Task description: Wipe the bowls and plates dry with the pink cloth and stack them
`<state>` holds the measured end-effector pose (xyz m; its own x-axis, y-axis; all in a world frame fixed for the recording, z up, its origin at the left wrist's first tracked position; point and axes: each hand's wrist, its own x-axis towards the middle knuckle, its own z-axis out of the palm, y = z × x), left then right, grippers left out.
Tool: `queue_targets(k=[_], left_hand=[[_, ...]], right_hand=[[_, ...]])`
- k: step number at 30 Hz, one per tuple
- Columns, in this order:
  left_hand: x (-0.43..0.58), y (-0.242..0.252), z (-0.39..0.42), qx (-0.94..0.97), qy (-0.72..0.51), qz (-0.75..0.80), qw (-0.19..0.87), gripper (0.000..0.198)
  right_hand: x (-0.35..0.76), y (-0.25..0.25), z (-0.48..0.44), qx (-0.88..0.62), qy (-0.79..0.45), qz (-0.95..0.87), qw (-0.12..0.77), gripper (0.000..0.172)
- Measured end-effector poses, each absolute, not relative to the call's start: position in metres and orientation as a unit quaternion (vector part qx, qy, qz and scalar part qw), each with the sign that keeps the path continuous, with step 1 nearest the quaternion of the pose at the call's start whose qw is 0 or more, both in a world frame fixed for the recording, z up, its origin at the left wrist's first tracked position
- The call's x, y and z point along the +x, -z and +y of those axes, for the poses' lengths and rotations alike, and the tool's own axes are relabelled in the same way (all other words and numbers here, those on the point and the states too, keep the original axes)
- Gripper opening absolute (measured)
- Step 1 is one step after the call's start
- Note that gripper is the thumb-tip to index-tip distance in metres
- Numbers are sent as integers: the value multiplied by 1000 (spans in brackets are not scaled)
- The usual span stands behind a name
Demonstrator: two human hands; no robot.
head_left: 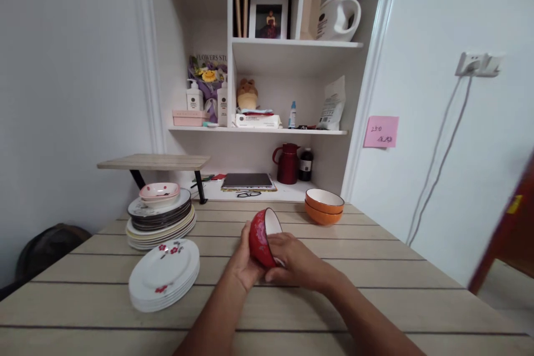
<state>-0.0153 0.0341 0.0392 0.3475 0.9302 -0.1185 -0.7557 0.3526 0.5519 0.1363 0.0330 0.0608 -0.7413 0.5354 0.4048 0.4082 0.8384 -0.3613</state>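
A red bowl (pixel 260 238) with a pink floral pattern and a white inside is tipped on its side above the table, its opening facing right. My left hand (pixel 244 264) supports it from the left and underneath, fingers against the outer wall. Over the lower right rim, my right hand (pixel 294 261) is closed, its fingers reaching into the bowl and its thumb below. A small white patch shows by the right fingers; I cannot tell whether it is the bowl's inside or something else.
White floral plates (pixel 164 275) are stacked at the left, with a taller stack of plates (pixel 161 219) behind, topped by a pink dish (pixel 159 191). Two orange bowls (pixel 324 207) sit nested at the right. A small wooden riser (pixel 154 162) and a red jug (pixel 287 164) stand behind.
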Motion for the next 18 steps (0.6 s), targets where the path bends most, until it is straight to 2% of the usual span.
queue_targets(k=[4, 8, 10, 13, 16, 18], left_hand=[[-20, -37, 37, 207, -525, 186, 804, 61], [-28, -33, 39, 215, -492, 187, 823, 64], [-30, -31, 39, 218, -495, 183, 821, 64], [-30, -31, 38, 214, -498, 202, 815, 64], [-29, -32, 36, 205, -493, 240, 811, 66], [-29, -34, 35, 200, -490, 256, 809, 63]], right_hand=[[142, -63, 30, -285, -330, -845, 311, 32], [143, -60, 32, -297, -517, -665, 449, 35], [146, -57, 40, -328, -505, -590, 538, 39], [156, -53, 55, -427, -370, -515, 645, 42], [169, -49, 66, -480, -280, -486, 675, 38], [174, -46, 70, -487, -256, -515, 657, 34]])
